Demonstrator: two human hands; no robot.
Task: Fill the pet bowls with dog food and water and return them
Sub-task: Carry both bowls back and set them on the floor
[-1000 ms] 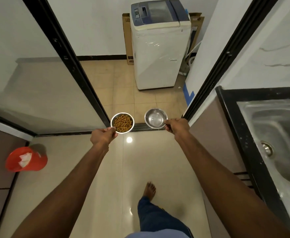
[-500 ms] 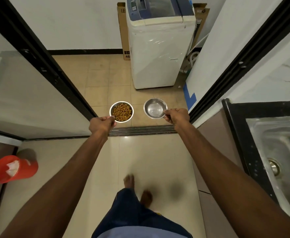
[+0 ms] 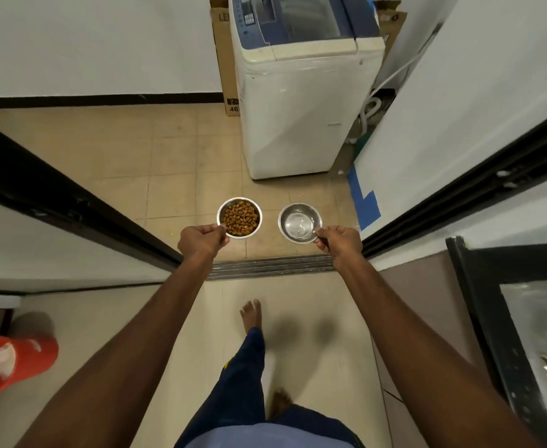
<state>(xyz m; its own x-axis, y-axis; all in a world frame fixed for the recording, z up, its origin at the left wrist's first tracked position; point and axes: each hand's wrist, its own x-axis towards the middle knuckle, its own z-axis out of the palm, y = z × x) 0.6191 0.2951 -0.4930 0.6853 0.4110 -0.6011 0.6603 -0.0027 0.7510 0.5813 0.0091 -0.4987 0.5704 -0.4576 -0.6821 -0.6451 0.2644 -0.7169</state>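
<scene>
Two steel bowls are being held out in front of the person, side by side and a little apart, above the tan tiled floor just past the metal door track (image 3: pixel 270 266). Both are round, so neither is showing a long axis; each is sitting level with its open mouth facing up. The left hand (image 3: pixel 201 242) is pinching the near rim of the food bowl (image 3: pixel 239 217), which is holding brown kibble (image 3: pixel 240 217) almost to the rim. The right hand (image 3: pixel 340 241) is pinching the near rim of the water bowl (image 3: pixel 300 222), where clear water is glinting over the shiny bottom. Both hands are closed narrow on the rims, arms stretched forward.

One washing machine (image 3: pixel 301 92) is standing ahead against the wall, with one cardboard box (image 3: pixel 223 59) behind it. One red bucket (image 3: pixel 10 363) is lying at the lower left, and one sink (image 3: pixel 543 357) is showing at the right edge. One bare foot (image 3: pixel 251 315) is stepping forward on the glossy floor.
</scene>
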